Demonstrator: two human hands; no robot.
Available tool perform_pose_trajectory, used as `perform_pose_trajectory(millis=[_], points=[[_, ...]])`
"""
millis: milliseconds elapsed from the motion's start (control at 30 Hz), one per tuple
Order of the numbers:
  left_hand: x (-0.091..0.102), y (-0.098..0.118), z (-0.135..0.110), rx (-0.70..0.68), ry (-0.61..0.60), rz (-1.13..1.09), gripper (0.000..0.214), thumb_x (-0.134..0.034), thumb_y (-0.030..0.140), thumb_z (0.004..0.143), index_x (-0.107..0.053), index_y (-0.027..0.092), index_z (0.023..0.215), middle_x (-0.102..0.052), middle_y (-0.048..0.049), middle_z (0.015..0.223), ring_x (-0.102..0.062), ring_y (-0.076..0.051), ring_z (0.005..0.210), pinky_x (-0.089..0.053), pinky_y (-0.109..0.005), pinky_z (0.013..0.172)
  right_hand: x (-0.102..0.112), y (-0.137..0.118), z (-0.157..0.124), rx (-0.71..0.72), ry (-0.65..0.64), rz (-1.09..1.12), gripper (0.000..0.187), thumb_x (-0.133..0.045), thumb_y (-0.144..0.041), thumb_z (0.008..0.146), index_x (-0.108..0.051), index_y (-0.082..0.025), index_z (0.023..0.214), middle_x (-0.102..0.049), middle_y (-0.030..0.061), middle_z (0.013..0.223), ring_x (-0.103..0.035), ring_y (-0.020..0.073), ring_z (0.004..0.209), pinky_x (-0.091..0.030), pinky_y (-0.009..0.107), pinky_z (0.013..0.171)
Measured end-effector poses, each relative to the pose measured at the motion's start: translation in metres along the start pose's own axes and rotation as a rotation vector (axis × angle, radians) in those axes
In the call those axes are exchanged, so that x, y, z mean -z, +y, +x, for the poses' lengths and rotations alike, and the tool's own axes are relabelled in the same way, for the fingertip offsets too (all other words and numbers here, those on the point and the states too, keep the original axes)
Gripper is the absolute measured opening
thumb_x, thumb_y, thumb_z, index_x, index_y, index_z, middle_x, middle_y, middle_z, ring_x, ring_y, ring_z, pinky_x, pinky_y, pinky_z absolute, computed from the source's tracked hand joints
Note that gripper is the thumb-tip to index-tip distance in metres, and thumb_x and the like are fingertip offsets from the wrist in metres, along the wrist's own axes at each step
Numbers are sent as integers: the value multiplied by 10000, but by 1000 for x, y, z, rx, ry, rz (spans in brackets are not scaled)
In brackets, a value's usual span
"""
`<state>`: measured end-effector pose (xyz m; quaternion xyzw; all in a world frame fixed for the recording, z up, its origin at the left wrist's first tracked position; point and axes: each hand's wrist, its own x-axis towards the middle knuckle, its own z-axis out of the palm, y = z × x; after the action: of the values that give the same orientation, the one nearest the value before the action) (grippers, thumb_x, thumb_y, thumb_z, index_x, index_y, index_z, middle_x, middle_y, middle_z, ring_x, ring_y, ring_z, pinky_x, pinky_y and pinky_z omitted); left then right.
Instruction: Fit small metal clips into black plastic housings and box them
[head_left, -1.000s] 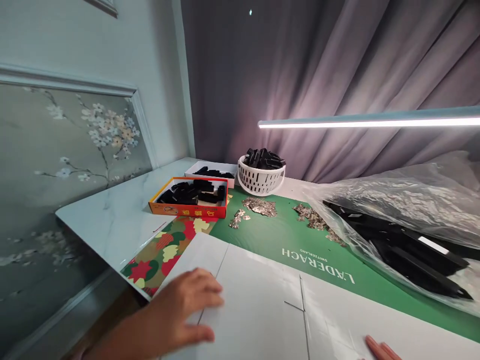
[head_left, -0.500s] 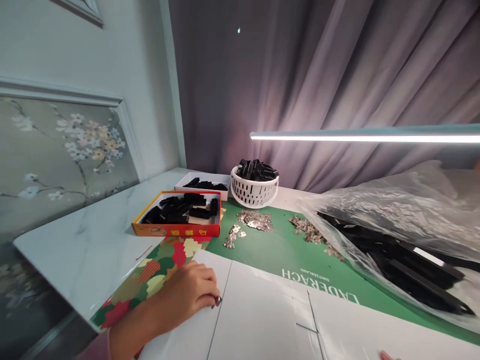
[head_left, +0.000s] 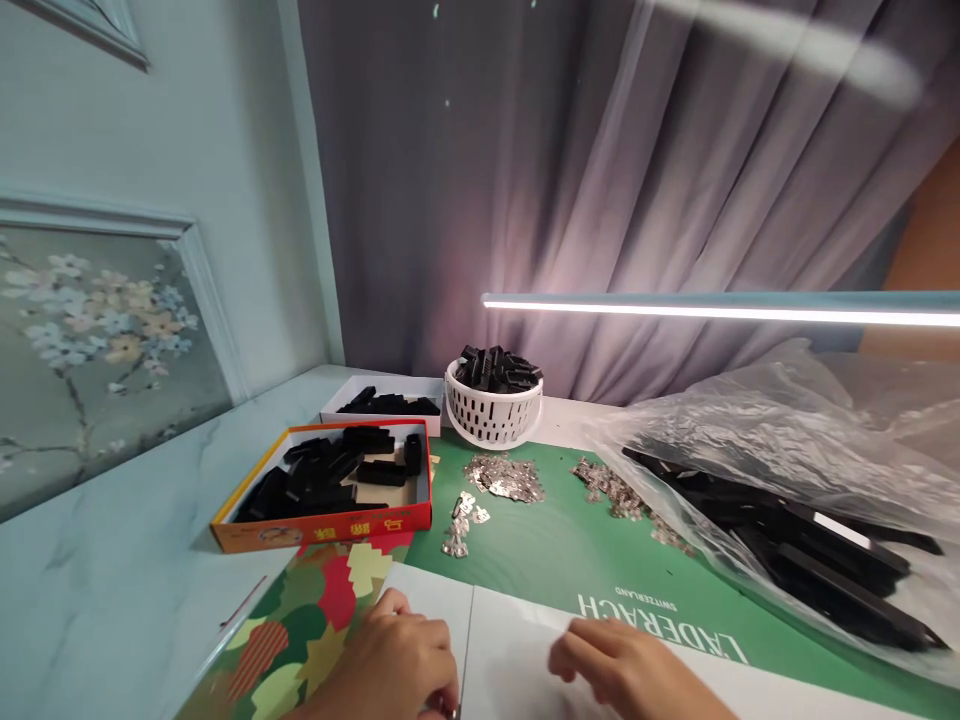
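From my remote seat, both hands sit at the bottom edge of the frame on a white sheet (head_left: 517, 645) that looks like card. It lies flat at the bottom centre, on top of a green mat (head_left: 570, 540). The left hand (head_left: 397, 668) rests knuckles up on the sheet's left part, fingers curled under. I cannot tell whether they pinch the card or only press on it. The right hand (head_left: 626, 672) lies just to its right, fingers loosely bent, with nothing visible in them.

I judge the sheet light, thin and fairly stiff, though it would bend along the dark crease line between the hands. Its face looks smooth and a bit slippery, so a free edge or corner seems the best place to grip. Its far edge runs from lower centre-left towards lower right, so I take the long axis to lie left to right. The frame cuts off the rest.

Further up the frame, left of centre, an orange box (head_left: 322, 528) of black pieces sits on the marble table (head_left: 112, 560). A white basket (head_left: 491, 425) holds more near the centre. Small metal bits (head_left: 502, 478) are scattered on the mat. A plastic bag (head_left: 787, 430) of long black parts fills the right side.
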<state>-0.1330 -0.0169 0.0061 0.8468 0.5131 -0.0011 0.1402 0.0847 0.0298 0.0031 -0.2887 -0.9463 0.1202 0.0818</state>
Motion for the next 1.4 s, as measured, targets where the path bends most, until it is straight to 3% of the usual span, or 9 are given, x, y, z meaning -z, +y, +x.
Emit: perform_pose_trajectory(millis=[100, 267, 433, 567, 667, 833, 1100, 1267, 1400], points=[[-4, -7, -1, 34, 48, -86, 134, -694, 159, 560, -591, 215, 626, -648, 73, 678, -568, -109, 621, -317, -232, 602, -16, -19, 32, -71, -25, 146, 168, -620, -142, 590, -583, -162, 753, -586, -5, 701, -493, 70, 515, -335, 133, 455], [-4, -10, -9, 169, 15, -169, 130, -663, 96, 537, -570, 180, 569, -610, 54, 623, -544, -124, 652, -344, -241, 637, -41, -38, 55, -152, -146, 360, 125, -578, -70, 595, -581, -145, 696, -540, -17, 661, -428, 41, 511, -284, 108, 451], [0, -8, -17, 257, -12, -243, 164, -610, 41, 534, -564, 178, 611, -581, 49, 661, -514, -138, 707, -364, -258, 669, -48, -45, 57, -224, 63, 566, 144, -446, 20, 548, -489, -115, 573, -432, -43, 538, -339, 28, 478, -248, 109, 445], [-4, -5, -20, 305, 77, -353, 95, -625, 92, 576, -580, 169, 610, -578, 40, 648, -511, -139, 701, -369, -266, 673, -45, -40, 54, -303, 191, 844, 142, -400, -182, 697, -412, -129, 565, -365, -38, 496, -320, 46, 467, -243, 136, 432], [-13, -2, -27, 302, 204, -375, 73, -611, 100, 629, -588, 167, 610, -588, 29, 644, -513, -140, 698, -376, -270, 673, -41, -36, 53, -355, 160, 967, 212, -388, -295, 732, -404, -136, 593, -385, -28, 501, -340, 55, 452, -251, 152, 418], [-19, 4, -45, 159, 251, -283, 150, -514, 110, 736, -614, 207, 792, -584, -9, 737, -511, -164, 735, -419, -292, 659, -40, -35, 53, -366, 99, 1034, 217, -404, -306, 742, -413, -138, 604, -417, -22, 511, -366, 59, 454, -261, 159, 426], [-23, 4, -54, -22, 243, -145, 338, -411, 6, 713, -537, 179, 974, -544, -59, 939, -478, -190, 911, -441, -288, 774, -39, -34, 56, -368, 83, 1081, 193, -405, -282, 738, -412, -142, 605, -421, -24, 511, -381, 63, 451, -275, 165, 430], [-25, 1, -55, -2, 139, -215, 368, -398, 18, 740, -480, 225, 1033, -501, -33, 1023, -428, -172, 992, -401, -260, 843, -37, -35, 56, -350, 74, 1082, 179, -415, -250, 733, -405, -143, 590, -400, -30, 508, -366, 61, 466, -274, 163, 443], [-23, 0, -59, 103, 123, -302, 314, -457, 155, 776, -461, 271, 1068, -480, -13, 1061, -462, -158, 977, -410, -245, 834, -37, -35, 54, -269, 67, 1004, 160, -409, -199, 733, -411, -138, 586, -374, -39, 496, -319, 53, 464, -242, 154, 432]])
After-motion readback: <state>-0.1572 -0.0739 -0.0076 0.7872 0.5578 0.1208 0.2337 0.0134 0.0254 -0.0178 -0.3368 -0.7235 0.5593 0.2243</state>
